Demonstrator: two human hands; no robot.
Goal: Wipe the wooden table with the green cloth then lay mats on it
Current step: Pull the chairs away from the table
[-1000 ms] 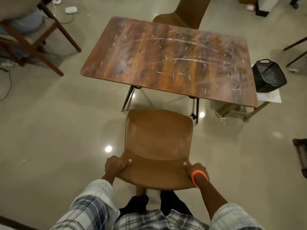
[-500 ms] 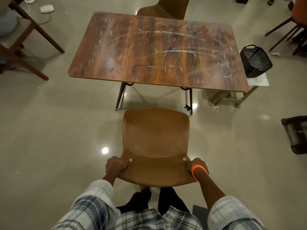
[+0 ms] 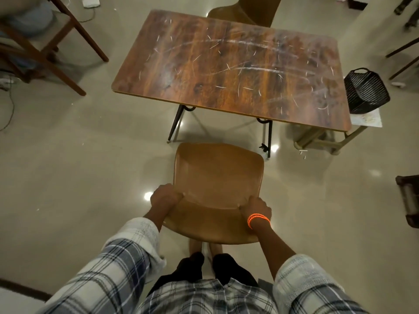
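Observation:
The wooden table (image 3: 231,64) stands ahead of me, its dark brown top marked with white streaks and scattered pale bits. A brown plastic chair (image 3: 217,177) stands between me and the table, pulled back from it. My left hand (image 3: 165,197) grips the left side of the chair's backrest. My right hand (image 3: 257,208), with an orange band at the wrist, grips the right side. No green cloth and no mats show anywhere in view.
A second brown chair (image 3: 249,12) sits at the table's far side. A black basket (image 3: 366,90) rests on a low stool (image 3: 328,137) at the table's right end. A wooden chair frame (image 3: 52,41) stands at the left. A dark object (image 3: 408,200) is at the right edge.
The table and chair sit slightly differently in the view as my head shifts. Both hands keep their grip on the chair's backrest.

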